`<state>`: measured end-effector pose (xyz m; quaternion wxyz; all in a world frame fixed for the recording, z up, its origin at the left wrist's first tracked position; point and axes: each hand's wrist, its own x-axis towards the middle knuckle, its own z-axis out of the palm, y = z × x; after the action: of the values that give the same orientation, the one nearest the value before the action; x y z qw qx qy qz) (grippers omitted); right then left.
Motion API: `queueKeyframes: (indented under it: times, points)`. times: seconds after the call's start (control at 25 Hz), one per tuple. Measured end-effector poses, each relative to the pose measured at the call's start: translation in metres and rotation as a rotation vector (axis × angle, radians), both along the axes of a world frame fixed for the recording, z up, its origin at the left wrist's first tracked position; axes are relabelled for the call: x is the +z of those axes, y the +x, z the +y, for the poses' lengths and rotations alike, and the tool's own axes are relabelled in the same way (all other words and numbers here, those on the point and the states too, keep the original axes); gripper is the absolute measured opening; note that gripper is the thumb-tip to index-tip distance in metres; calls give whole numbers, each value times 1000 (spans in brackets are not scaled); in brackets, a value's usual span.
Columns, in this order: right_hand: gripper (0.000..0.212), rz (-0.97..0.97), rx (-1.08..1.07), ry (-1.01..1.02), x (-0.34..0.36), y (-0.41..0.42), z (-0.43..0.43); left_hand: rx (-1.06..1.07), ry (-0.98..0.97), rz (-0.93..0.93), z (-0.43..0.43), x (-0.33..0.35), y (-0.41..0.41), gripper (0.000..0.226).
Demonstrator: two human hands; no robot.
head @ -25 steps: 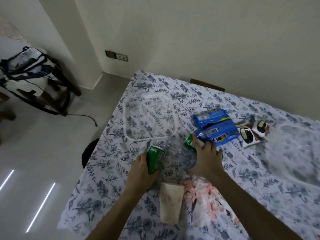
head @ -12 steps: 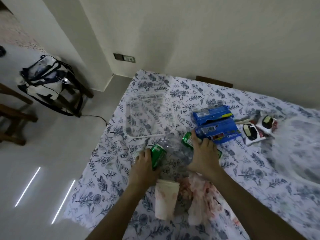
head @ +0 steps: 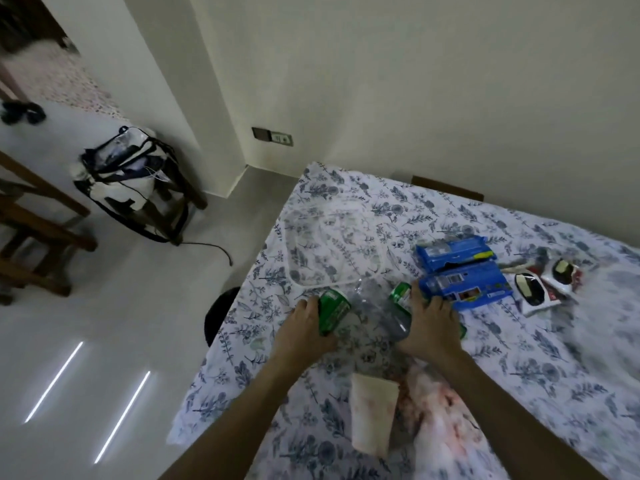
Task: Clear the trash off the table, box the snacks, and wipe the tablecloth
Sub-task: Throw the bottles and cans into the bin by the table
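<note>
On the floral-clothed worktop, the left hand is wrapped around 1 green can and the right hand lies clamped over a 2nd green can, a crushed clear bottle between them, 2 blue snack packs just beyond.

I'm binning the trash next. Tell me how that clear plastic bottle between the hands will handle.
The clear plastic bottle looks empty and crumpled, so probably light and yielding. It lies on its side between two green cans, so it may roll if nudged.
</note>
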<state>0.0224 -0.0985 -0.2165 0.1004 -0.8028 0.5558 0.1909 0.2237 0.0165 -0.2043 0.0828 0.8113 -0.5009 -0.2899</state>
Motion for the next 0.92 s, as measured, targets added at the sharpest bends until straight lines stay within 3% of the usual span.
queueKeyframes:
  times: [0.12,0.32,0.48,0.92]
  points:
    - [129,72,-29,-38,14,17,5,-43,3,7,3,-7,32,70]
    - [124,171,-144,-26,44,83,48,-117,-52,173,18,-8,120,73]
    - [123,-15,-248,12,73,149,82,-139,-75,211,41,0,187,63]
    - [123,-208,13,260,26,387,103,354,52,208,91,-23,321,57]
